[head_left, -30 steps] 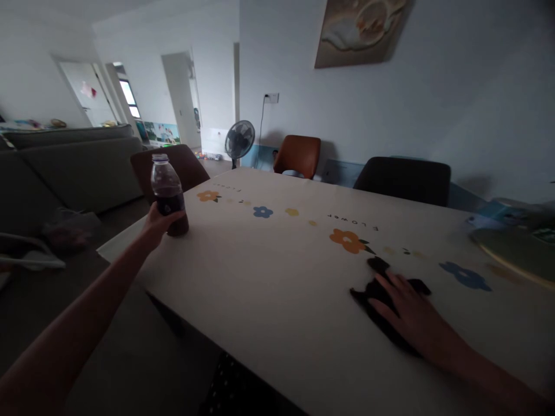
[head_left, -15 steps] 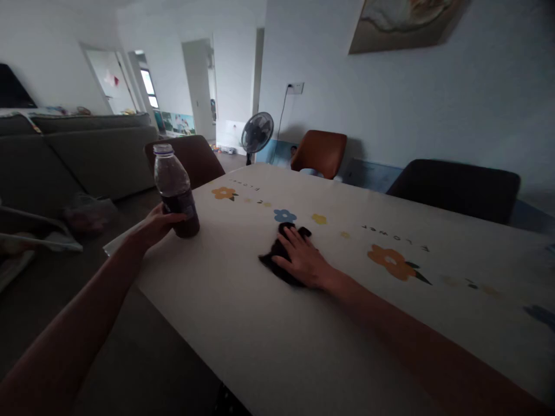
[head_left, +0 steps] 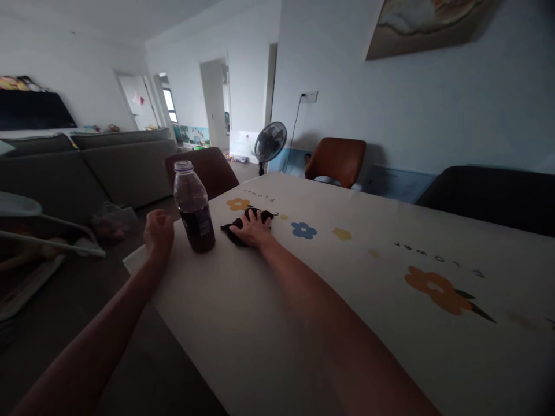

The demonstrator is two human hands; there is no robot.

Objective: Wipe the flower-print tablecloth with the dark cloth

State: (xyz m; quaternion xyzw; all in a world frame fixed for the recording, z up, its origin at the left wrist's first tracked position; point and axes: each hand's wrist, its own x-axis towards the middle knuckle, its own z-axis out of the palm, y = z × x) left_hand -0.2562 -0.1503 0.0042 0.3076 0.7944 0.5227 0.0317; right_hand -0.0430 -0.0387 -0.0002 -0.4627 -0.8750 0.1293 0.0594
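Note:
My right hand [head_left: 254, 229] presses a bunched black cloth [head_left: 234, 230] against the tabletop, its fingers spread over the fabric. The cloth partly covers the leaf beside an orange flower print. Just left of a clear plastic bottle [head_left: 193, 211], my left hand [head_left: 159, 236] is raised at the table edge with its fingers loosely curled and nothing seen in them. The bottle stands upright and uncapped, with dark liquid in its lower part and a dark label. A small gap separates it from my left hand.
The white table cover [head_left: 243, 312] has flower prints and lettering. Around the table stand a brown chair [head_left: 208, 170], an orange chair [head_left: 336, 159] and a dark chair [head_left: 485, 193]. A fan [head_left: 271, 143] stands behind it. A grey sofa [head_left: 125, 167] is at left.
My left hand has let go of the bottle and moved left of it. My right hand has slid the cloth left and away from me, closer to the bottle. The view has shifted.

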